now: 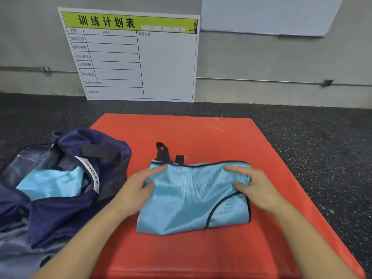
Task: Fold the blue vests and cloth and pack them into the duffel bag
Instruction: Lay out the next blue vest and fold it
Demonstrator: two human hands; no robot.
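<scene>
A folded light-blue vest [193, 198] with dark piping was laid on the red mat [201, 133], black straps [164, 153] showing at its far edge. Its left side was pinched by the left hand [138, 190], thumb on top and fingers curled over the fabric edge; its right upper corner was gripped by the right hand [255, 186], with fabric bunched between thumb and fingers. To the left of the mat, partly overlapping its edge, the navy duffel bag [60, 208] was seen lying open, with a light-blue folded cloth [50, 186] already placed inside it. A white label [92, 174] on the bag's rim carried dark print that could not be read. Against the wall a white board [136, 57] was propped, headed "训练计划表" on a yellow-green band; the column headings "内容" and "训练内容" could be made out, while the row entries were too blurred to be read with confidence. A second white sheet [267, 15] was seen on the wall to the upper right
</scene>
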